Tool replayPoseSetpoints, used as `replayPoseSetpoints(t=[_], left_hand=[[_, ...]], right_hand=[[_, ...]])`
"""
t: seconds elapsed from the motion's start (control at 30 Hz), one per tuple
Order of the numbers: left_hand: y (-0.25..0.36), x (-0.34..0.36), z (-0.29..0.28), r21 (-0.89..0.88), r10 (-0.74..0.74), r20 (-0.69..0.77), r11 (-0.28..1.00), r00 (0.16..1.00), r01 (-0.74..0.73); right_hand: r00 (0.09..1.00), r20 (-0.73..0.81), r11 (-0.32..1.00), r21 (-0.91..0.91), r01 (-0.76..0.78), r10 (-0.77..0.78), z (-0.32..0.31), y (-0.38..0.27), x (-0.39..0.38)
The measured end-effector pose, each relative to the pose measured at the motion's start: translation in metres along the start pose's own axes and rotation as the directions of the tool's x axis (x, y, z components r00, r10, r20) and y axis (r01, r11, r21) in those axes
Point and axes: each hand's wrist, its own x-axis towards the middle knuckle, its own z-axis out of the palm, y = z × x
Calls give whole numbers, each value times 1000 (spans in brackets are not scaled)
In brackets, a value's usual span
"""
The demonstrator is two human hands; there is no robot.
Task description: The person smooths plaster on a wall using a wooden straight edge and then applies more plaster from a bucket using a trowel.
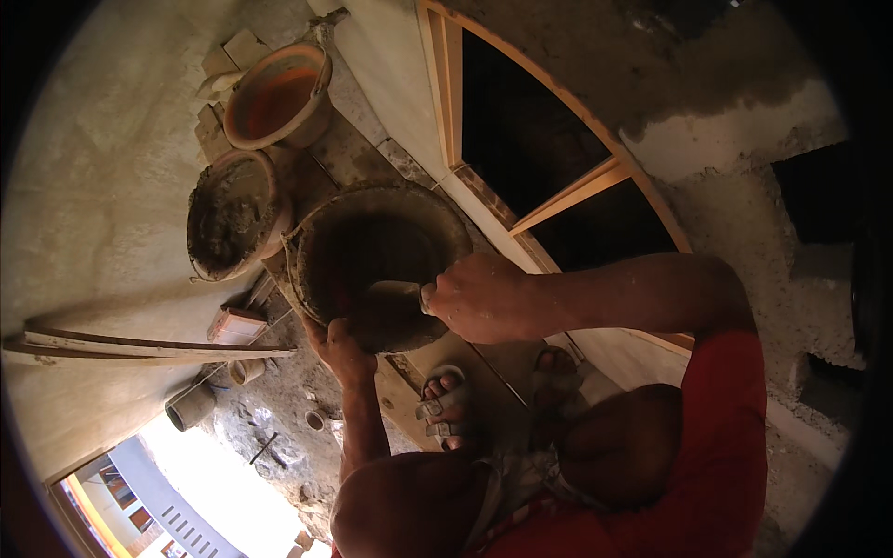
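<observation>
In the head view, the right hand (476,296) has its fingers curled around the handle of a trowel (394,292), whose pale blade lies inside a large mortar bucket (451,223). The left hand (344,355) pinches that bucket's lower-left rim between thumb and fingers, some of them hidden. The bucket stands on wooden planks (350,151), just ahead of a sandalled foot (445,407). If the left hold slipped while the blade pressed on the wall, the bucket could tip or slide; a hard scrape might flick residue toward the bare toes.

The large bucket is round, its rim rough with crusted grey-brown residue; its inside is too dark to judge how much it contains. Beside it, a smaller bucket (277,219) holds coarse, lumpy mortar, and beyond that an orange-stained bucket (312,123) shows a smoother hollow
</observation>
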Motion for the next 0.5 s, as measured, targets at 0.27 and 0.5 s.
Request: replayPoseSetpoints(t=[0.27,0.5], left_hand=[[2,2,-2,-63,28,45,998,999,-25],[-1,6,4,-32,52,72,998,996,-50]], right_hand=[[985,-164,974,-212,-81,46,21,37,48],[991,-100,968,-227,-109,88,34,46,50]])
